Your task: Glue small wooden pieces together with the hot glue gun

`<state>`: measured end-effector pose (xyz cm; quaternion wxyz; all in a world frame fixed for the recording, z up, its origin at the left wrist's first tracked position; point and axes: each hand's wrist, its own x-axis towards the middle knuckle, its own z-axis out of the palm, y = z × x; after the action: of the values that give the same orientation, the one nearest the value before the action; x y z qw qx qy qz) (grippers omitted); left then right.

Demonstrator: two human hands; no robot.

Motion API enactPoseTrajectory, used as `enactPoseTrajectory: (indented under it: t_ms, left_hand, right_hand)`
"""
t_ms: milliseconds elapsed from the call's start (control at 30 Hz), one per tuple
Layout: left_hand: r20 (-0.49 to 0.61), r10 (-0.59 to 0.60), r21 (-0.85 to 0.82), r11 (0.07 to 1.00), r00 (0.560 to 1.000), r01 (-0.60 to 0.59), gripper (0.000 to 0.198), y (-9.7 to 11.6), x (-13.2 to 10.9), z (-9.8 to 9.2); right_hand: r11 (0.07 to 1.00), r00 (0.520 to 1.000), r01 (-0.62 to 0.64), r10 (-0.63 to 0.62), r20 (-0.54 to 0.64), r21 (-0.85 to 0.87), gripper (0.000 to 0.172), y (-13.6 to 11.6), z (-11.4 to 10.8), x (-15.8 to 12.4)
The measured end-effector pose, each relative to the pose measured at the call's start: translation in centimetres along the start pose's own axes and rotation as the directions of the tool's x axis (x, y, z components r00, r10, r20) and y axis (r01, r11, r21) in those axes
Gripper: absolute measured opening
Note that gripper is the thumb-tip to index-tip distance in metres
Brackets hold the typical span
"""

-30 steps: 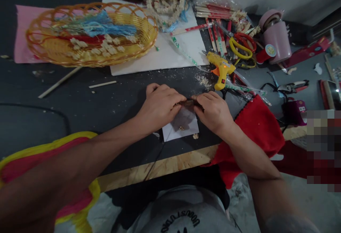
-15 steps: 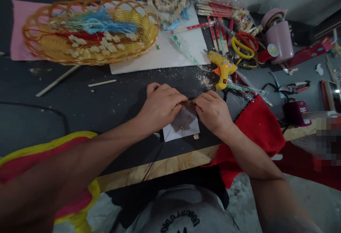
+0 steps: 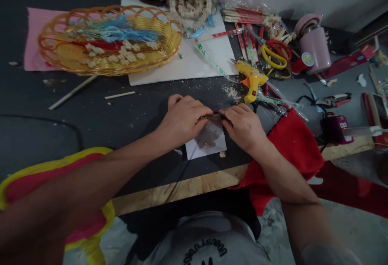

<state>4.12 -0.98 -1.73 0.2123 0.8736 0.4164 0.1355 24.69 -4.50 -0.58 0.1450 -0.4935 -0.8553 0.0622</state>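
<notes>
My left hand [image 3: 182, 120] and my right hand [image 3: 242, 127] meet over a small white paper [image 3: 209, 146] near the front of the dark table [image 3: 127, 111]. Both hands are closed, pinching the two ends of a short brown stick-like piece [image 3: 216, 116] held level just above the paper. Its middle shows between my fingertips; its ends are hidden. A tiny wooden bit lies on the paper, and another [image 3: 222, 154] sits beside the paper's lower right corner.
A yellow glue gun [image 3: 251, 80] lies just behind my right hand. A woven basket [image 3: 106, 41] with tassels stands at the back left, on a pink sheet and a white sheet [image 3: 194, 61]. Scissors [image 3: 274, 55], chopstick packets, a pink cup [image 3: 315, 45] and red cloth [image 3: 291, 144] crowd the right.
The hands stay in place on the piece, with only slight finger shifts. The view has drifted a little.
</notes>
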Motion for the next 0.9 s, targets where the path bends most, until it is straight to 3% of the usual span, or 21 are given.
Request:
enactPoseTrajectory:
  t_ms: [400, 633, 900]
  left_hand:
    - [0.048, -0.061, 0.014, 0.998, 0.997, 0.06, 0.024, 0.6, 0.0, -0.5]
    - [0.154, -0.134, 0.049, 0.991, 0.979, 0.128, 0.032, 1.5, 0.3, -1.7]
    - [0.235, -0.063, 0.038, 0.998, 0.97, 0.056, 0.046, 0.3, -0.3, -2.7]
  right_hand:
    - [0.997, 0.995, 0.026, -0.018, 0.102, -0.072, 0.01, -0.6, -1.0, -0.5]
    - [0.998, 0.989, 0.025, -0.016, 0.147, -0.061, 0.015, -0.6, -1.1, -0.2]
    - [0.999, 0.993, -0.05, 0.051, 0.105, -0.006, 0.025, -0.6, -0.6, -0.1]
